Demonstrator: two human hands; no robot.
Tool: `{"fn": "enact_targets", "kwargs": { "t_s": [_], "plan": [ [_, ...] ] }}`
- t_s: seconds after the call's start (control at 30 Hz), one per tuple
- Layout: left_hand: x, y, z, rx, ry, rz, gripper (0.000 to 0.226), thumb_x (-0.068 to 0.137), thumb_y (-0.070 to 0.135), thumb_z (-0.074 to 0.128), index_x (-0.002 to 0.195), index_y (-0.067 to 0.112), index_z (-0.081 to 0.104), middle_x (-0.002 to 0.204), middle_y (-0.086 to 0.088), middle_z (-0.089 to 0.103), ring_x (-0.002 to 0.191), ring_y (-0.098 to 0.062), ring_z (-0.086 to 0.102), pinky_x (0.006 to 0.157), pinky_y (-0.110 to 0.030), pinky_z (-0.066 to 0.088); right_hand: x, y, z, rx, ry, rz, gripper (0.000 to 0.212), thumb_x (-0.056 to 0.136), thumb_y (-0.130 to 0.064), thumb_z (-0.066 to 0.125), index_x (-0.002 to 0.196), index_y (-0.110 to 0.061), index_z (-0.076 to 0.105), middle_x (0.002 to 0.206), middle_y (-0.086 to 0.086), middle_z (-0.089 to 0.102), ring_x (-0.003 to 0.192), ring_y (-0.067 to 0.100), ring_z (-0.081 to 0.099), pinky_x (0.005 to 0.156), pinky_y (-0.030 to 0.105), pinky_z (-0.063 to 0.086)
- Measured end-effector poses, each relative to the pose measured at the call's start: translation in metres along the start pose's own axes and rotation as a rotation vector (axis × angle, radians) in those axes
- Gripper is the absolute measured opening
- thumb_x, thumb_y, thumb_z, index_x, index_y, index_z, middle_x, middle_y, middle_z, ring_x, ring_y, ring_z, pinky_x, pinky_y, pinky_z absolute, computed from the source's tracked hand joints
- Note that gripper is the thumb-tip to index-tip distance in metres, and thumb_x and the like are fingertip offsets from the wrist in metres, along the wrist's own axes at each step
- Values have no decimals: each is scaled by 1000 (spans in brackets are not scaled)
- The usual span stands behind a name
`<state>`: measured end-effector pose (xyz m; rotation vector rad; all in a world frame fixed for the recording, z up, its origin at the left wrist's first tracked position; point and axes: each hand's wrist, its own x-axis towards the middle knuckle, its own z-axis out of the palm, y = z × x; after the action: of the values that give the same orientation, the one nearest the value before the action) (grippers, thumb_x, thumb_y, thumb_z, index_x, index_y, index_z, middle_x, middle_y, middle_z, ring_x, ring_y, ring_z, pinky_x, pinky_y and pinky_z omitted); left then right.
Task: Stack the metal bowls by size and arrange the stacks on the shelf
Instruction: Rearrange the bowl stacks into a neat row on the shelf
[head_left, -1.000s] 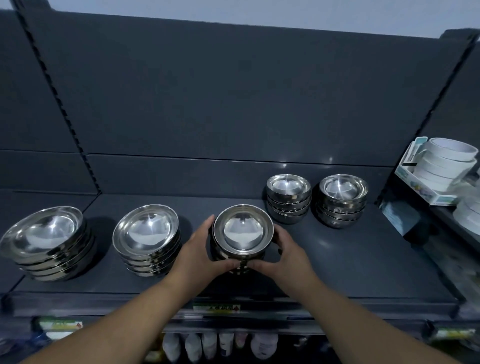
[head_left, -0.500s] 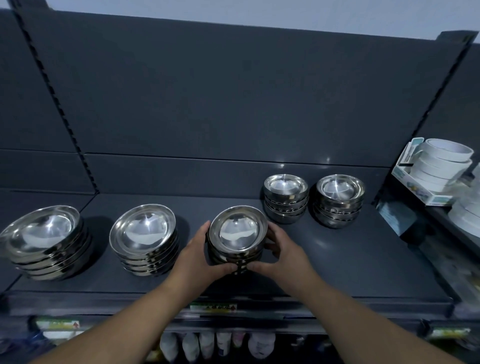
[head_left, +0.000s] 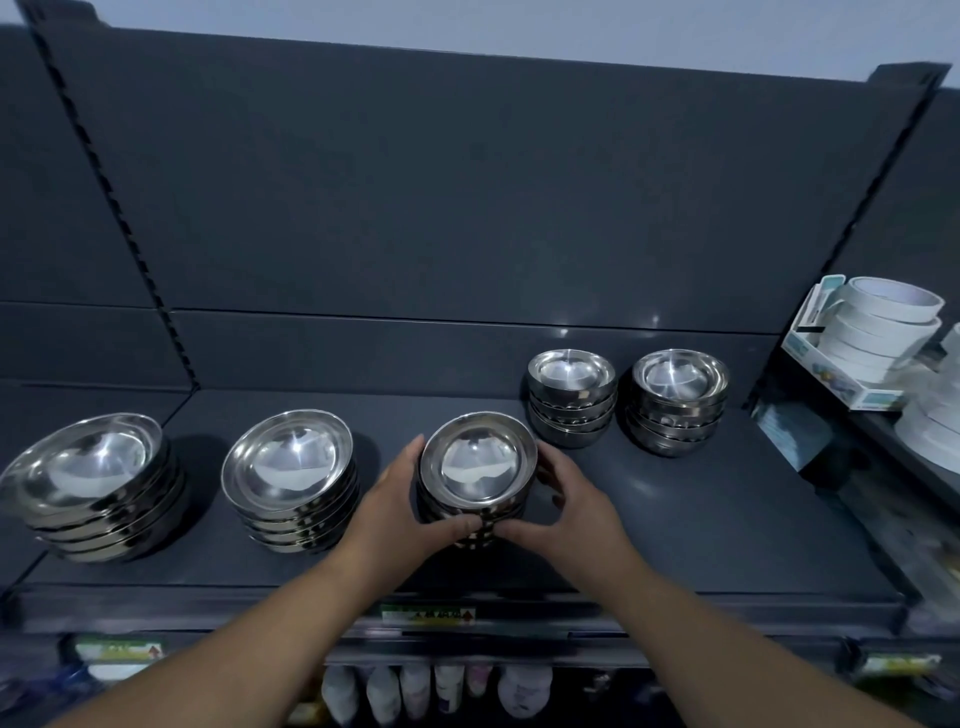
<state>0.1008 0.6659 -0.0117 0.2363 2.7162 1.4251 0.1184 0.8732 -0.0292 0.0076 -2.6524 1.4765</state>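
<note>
**Both hands grip the middle bowl stack**

The left hand (head_left: 397, 506) and right hand (head_left: 574, 512) curl round the middle stack of metal bowls (head_left: 478, 465) from either side, thumbs meeting at its front. The bowls are nested, and it is unclear whether the base rests on the shelf (head_left: 717, 525).

To the left stand the second stack (head_left: 291, 475) and the widest stack (head_left: 96, 488), which lies near the shelf's left edge. Two small stacks, one (head_left: 571, 395) beside the other (head_left: 678, 402), stand against the back panel. Bare shelf lies to the right of the gripped stack.

The shelving is dark grey. White tape rolls (head_left: 878, 332) occupy the neighbouring shelf, and bottles (head_left: 415, 688) stand below.
</note>
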Motion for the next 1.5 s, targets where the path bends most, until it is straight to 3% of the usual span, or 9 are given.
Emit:
{"fn": "enact_targets", "kwargs": {
  "t_s": [0.3,0.5,0.57,0.9,1.07,1.2,1.33,1.4,1.5],
  "plan": [
    [1,2,-5,-31,-15,29,106,67,35,85,151,32,19,152,7,34,137,-13,35,106,-23,30,-3,-7,-4,8,6,19,87,64,-46,85,140,-34,45,131,-21,57,121,-3,50,105,22,41],
    [2,-2,-6,-54,-32,25,107,67,29,86,151,29,20,149,7,38,126,-3,40,103,-20,31,9,-21,-4,230,173,173,19,84,-33,73,102,-26,72,88,-12,73,80,2,66,74,16,51],
    [3,-3,-6,-73,-37,18,106,67,26,86,151,29,20,148,8,39,120,1,41,99,-18,32,14,-18,-3,304,213,233,9,84,-27,72,91,-22,75,80,-8,73,75,8,64,73,24,51],
    [6,-6,-6,-151,-63,1,108,66,29,87,151,29,20,144,15,38,120,0,41,96,-18,35,18,-11,4,317,271,253,10,83,-25,70,85,-18,76,76,-5,74,73,10,66,76,32,55],
    [8,-9,-5,-171,-62,-2,105,64,31,88,148,32,26,144,11,43,126,-5,46,104,-27,41,17,-7,4,325,276,220,5,83,-26,71,83,-23,75,72,-8,73,68,6,64,68,27,51],
    [8,-8,-4,-189,-60,15,102,66,21,87,147,33,26,141,13,43,122,-2,44,98,-20,38,15,-4,5,300,272,182,9,84,-27,72,89,-21,76,75,-7,74,68,4,65,70,26,51],
    [9,-11,-4,-180,-61,10,108,64,28,88,149,34,21,149,9,39,127,-6,43,103,-25,37,11,-7,3,326,263,163,15,85,-33,71,94,-23,75,80,-9,74,72,2,64,71,24,49],
    [7,-15,-4,-174,-54,-7,114,62,34,88,150,33,17,152,8,36,130,-9,41,106,-28,36,10,-3,2,319,227,178,28,80,-41,73,103,-25,70,93,-10,73,86,4,65,77,22,50],
    [3,-18,-2,-177,-55,-19,113,64,36,87,151,32,15,153,8,33,132,-11,40,104,-25,34,7,12,3,284,48,191,84,59,-56,81,133,-26,54,125,-9,63,110,8,62,89,20,50]
  ]
}}
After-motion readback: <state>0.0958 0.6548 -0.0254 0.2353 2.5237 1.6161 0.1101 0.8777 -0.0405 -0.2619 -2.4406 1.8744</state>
